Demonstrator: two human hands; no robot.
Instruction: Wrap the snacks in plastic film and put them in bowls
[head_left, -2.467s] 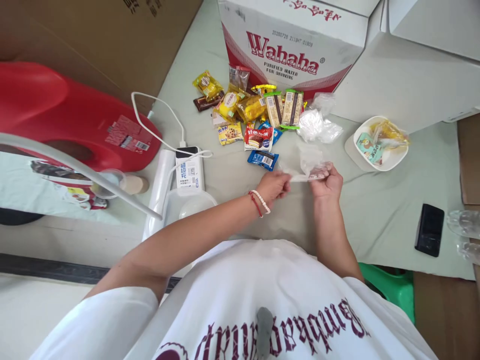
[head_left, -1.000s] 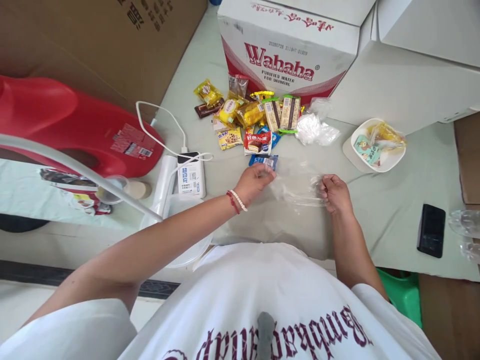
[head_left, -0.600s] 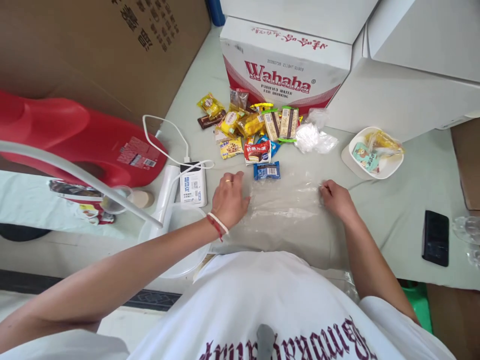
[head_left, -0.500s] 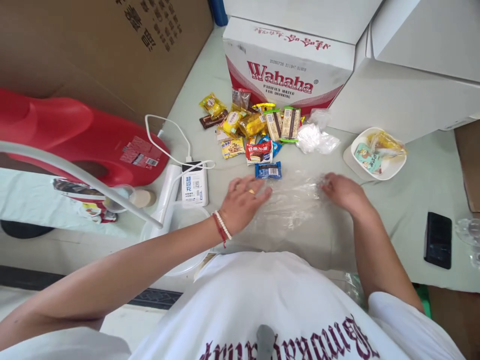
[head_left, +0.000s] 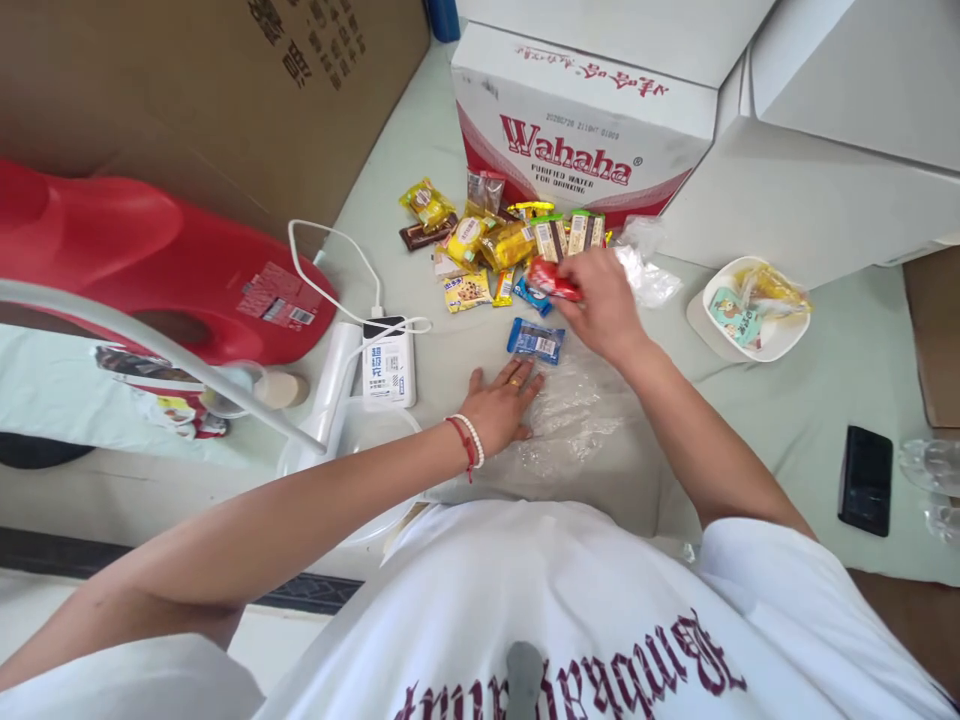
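Gripping right hand [head_left: 600, 305]: swapped bag [head_left: 574, 405] for red snack [head_left: 551, 279], upper centre.
Left hand [head_left: 499, 408]: spread, now alone on bag.

Single head-worn view. Camera sits above the white shirt [head_left: 555, 575], on the near side of the Wahaha carton [head_left: 577, 140], facing it, angled down. Range is close; coverage spans the red container [head_left: 135, 240] left of the carton and the phone [head_left: 865, 480] right of it.

Red snack packet [head_left: 553, 279] is held tilted at near side of snack pile [head_left: 508, 246]; clear plastic bag [head_left: 568, 420] lies wrinkled, loosely spread on desk [head_left: 780, 430].
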